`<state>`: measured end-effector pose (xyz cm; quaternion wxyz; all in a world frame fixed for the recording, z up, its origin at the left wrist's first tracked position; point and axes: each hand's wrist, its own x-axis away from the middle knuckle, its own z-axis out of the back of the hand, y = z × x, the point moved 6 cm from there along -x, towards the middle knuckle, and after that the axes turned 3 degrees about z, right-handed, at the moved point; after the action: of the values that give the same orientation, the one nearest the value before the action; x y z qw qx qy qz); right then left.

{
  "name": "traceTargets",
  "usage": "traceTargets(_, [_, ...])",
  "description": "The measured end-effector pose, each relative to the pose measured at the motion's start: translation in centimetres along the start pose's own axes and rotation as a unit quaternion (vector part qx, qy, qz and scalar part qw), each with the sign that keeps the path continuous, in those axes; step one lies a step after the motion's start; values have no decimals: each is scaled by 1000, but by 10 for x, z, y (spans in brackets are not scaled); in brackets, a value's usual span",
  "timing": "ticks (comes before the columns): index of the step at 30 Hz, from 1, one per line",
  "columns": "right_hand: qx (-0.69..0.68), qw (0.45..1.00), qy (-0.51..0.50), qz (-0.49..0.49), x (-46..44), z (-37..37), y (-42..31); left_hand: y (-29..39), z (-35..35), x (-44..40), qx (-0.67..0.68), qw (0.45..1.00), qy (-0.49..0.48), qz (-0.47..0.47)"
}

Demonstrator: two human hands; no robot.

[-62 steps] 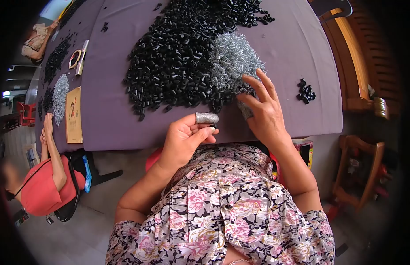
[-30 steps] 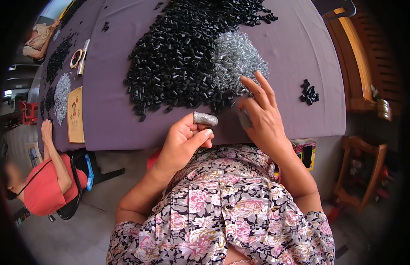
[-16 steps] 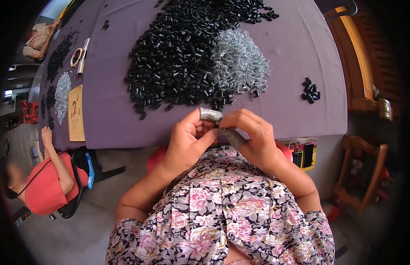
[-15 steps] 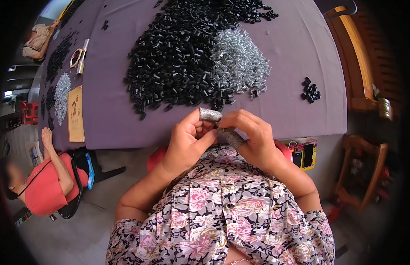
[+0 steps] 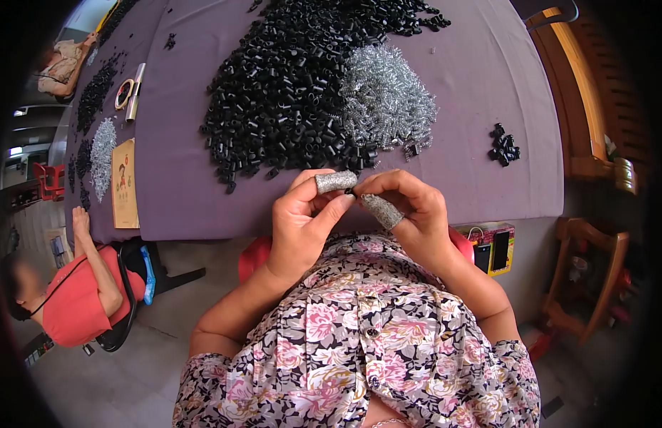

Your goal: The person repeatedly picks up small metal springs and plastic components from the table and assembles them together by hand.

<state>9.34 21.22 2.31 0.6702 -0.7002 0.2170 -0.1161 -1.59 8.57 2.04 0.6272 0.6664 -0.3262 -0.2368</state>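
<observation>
Between its thumb and index finger, my left hand point(image 5: 304, 214) pinches a small black piece point(image 5: 350, 191). A silvery cover wraps its index finger. My right hand point(image 5: 416, 214) has a similar cover on the thumb, and its fingertips are closed right beside the black piece; whether they hold a small part is hidden. Beyond my hands lies a large heap of black cylindrical pieces point(image 5: 281, 100), with a pile of silver springs point(image 5: 388, 100) against its right side. Further right sits a small group of black pieces point(image 5: 503, 145).
A purple cloth point(image 5: 473, 107) covers the table. At left are a booklet point(image 5: 124, 184), a tape roll point(image 5: 124, 94), and smaller piles of springs point(image 5: 103, 158) and black parts. A person in red point(image 5: 81, 299) sits there. A wooden chair point(image 5: 584, 278) stands at right.
My right hand has come from the spring pile back to my left hand and its fingers have closed. Since half a second ago, the thumb cover has turned and both hands have shifted slightly.
</observation>
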Motion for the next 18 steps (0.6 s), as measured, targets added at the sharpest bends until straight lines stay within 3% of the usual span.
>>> traceTargets(8, [2, 1000, -1, -6, 0, 1, 4, -6, -2, 6, -93, 995, -5, -23])
traceTargets(18, [39, 998, 15, 51, -1, 1, -2, -5, -4, 4, -77, 997, -6, 8])
